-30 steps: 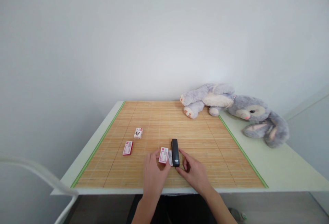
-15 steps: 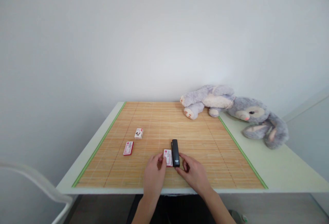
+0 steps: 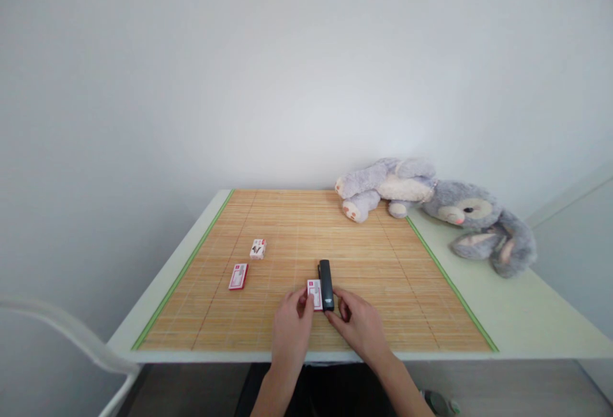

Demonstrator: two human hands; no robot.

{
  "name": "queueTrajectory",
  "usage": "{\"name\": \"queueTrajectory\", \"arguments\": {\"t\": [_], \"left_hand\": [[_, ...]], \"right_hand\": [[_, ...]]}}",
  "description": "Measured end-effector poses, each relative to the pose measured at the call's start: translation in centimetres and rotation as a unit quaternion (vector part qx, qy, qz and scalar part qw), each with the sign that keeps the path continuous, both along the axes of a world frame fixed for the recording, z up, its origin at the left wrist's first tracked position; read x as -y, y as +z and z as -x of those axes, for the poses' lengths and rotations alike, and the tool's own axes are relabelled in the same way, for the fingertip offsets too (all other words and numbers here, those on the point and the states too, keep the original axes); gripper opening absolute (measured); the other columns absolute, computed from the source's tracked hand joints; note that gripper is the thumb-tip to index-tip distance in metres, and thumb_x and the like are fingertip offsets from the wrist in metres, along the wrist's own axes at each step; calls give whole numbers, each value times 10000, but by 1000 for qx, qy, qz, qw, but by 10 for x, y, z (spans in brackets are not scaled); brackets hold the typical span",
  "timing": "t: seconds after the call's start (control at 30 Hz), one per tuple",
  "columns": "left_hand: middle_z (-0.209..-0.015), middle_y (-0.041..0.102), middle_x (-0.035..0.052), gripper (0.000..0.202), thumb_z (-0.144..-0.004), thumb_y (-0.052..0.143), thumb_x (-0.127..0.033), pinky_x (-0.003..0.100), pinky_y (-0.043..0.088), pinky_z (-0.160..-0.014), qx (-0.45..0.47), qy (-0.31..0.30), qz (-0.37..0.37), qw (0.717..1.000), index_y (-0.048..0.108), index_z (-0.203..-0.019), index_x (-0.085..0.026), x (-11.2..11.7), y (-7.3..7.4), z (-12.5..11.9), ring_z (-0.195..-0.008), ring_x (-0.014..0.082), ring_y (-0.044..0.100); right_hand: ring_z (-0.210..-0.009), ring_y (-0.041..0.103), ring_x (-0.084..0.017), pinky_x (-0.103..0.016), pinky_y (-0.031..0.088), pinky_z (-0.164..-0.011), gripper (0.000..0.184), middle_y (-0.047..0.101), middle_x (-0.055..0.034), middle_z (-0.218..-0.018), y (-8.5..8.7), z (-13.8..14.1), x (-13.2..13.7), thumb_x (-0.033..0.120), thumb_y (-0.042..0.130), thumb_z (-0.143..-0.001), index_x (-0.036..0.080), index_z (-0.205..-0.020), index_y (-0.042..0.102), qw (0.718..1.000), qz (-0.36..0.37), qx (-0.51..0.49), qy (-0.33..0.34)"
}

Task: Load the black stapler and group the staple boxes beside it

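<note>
A black stapler [image 3: 326,284] lies lengthwise on the bamboo mat, pointing away from me. My right hand [image 3: 361,324] has its thumb at the stapler's near end and its index finger along the right side; the other fingers are curled in. Close against the stapler's left side lies a small flat red box with a white label [image 3: 315,290]. My left hand [image 3: 293,322] grips this box by its left edge, thumb on top. Under the fingers, part of the box is hidden.
Left on the bamboo mat [image 3: 297,219] lie a similar red-and-white flat box [image 3: 238,276] and a small white box with a dark stapler-like print [image 3: 258,249]. A grey plush rabbit [image 3: 407,188] lies at the back right. A white curved bar [image 3: 71,331] is at lower left.
My left hand has slid the flat red-and-white box slightly right, up against the stapler. The right hand stays at the stapler, which has hardly moved.
</note>
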State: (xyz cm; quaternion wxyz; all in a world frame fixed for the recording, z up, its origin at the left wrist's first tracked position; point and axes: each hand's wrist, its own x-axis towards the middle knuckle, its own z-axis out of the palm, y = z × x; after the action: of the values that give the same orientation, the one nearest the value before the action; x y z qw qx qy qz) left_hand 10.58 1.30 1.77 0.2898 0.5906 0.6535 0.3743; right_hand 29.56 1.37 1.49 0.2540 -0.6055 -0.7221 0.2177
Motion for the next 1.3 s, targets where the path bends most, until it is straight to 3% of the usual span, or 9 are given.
{"name": "queueTrajectory", "arguments": {"t": [0.17, 0.33, 0.4, 0.5, 0.63, 0.8, 0.97, 1.17, 1.3], "left_hand": [[-1055, 669, 75, 373, -970, 485, -509, 415, 502, -910, -79, 105, -62, 989, 658, -1159, -238, -6, 7, 44, -988, 257, 632], [-1219, 606, 147, 566, -897, 561, -545, 505, 400, -1067, -245, 252, -75, 933, 569, -1320, -169, -24, 4, 117, -1197, 347, 538], [-1192, 617, 160, 645, -848, 607, -570, 502, 426, -1028, -270, 258, -44, 927, 567, -1326, -140, -32, -3, 139, -1152, 360, 555], [-1085, 653, 126, 558, -839, 614, -550, 461, 471, -954, -249, 228, -16, 941, 633, -1244, -167, -40, -11, 155, -1033, 328, 606], [-1058, 665, 94, 498, -861, 594, -536, 410, 505, -879, -173, 217, -32, 960, 665, -1218, -195, -36, -5, 136, -932, 275, 641], [-1041, 663, 65, 491, -859, 625, -517, 379, 524, -854, -82, 137, -61, 985, 672, -1237, -208, -16, 12, 62, -890, 231, 646], [-1057, 655, 63, 426, -861, 641, -397, 373, 523, -916, -31, 62, -51, 996, 684, -1256, -244, -2, 13, 6, -973, 228, 657], [-1065, 663, 50, 406, -876, 655, -469, 343, 536, -875, -4, 54, -19, 998, 699, -1225, -268, 6, 8, -5, -971, 218, 668], [-1004, 686, 49, 394, -941, 553, -506, 339, 535, -812, 6, 40, -20, 999, 728, -1195, -261, 6, 9, -1, -856, 201, 662]], "right_hand": [[-682, 583, -170, -272, 425, -662, 574, 612, 38, -707, -2, 0, 0, 361, 690, -849, 282, -1406, 578, 1000, -3, -8, 0], [-679, 580, -173, -278, 426, -665, 578, 612, 38, -715, -4, -3, 0, 360, 689, -853, 286, -1414, 570, 1000, -2, -11, 0], [-678, 580, -173, -278, 425, -663, 573, 610, 41, -715, -4, -3, -1, 357, 687, -856, 296, -1413, 568, 1000, -1, -12, 1], [-685, 585, -171, -276, 425, -664, 565, 611, 42, -720, -4, -3, -1, 348, 688, -857, 303, -1408, 571, 1000, -1, -14, 0], [-687, 587, -170, -275, 426, -668, 561, 616, 39, -718, -4, -2, 0, 353, 690, -851, 285, -1397, 584, 1000, -6, -8, -3], [-681, 589, -161, -265, 419, -657, 552, 616, 46, -707, -3, -2, 0, 366, 679, -854, 281, -1392, 588, 1000, -7, 0, -2], [-680, 586, -161, -262, 425, -661, 559, 617, 41, -713, 0, -2, 1, 374, 678, -858, 273, -1399, 582, 1000, -9, 1, -1], [-689, 585, -162, -261, 426, -666, 541, 623, 40, -734, 2, -1, 1, 418, 709, -856, 291, -1370, 597, 1000, -8, -4, 2], [-685, 582, -167, -261, 417, -659, 522, 615, 42, -711, 2, -1, 1, 450, 726, -858, 293, -1344, 617, 1000, -5, -3, -2]]}}
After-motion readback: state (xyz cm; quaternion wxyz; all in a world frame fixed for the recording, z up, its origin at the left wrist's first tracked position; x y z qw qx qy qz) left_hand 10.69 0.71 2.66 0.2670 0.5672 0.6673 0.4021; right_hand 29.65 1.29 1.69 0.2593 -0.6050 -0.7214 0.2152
